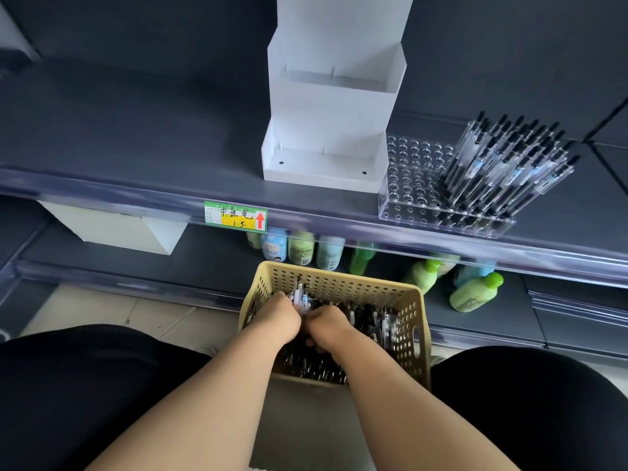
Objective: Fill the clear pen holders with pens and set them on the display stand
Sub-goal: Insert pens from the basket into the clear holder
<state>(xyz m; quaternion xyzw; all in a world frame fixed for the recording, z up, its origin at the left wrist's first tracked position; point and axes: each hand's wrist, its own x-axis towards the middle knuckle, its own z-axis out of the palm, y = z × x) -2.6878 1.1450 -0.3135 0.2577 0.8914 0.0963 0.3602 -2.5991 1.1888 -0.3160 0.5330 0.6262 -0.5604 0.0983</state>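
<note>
A beige perforated basket [413,321] on the floor between my knees holds a heap of clear-barrelled pens [373,321]. Both hands are down inside it. My left hand [280,316] grips a small bunch of pens [300,295] that stick up past its fingers. My right hand [328,326] has its fingers curled on pens right beside the left. On the shelf above stands a clear pen holder [413,175], its right part filled with several upright pens [509,164]. To the left of the holder is the white tiered display stand [326,130], with nothing in its tiers.
The dark shelf [136,137] has a price label [235,215] on its front rail. Below it are green and blue bottles [475,290] and a white box [115,229]. My dark-clad knees flank the basket.
</note>
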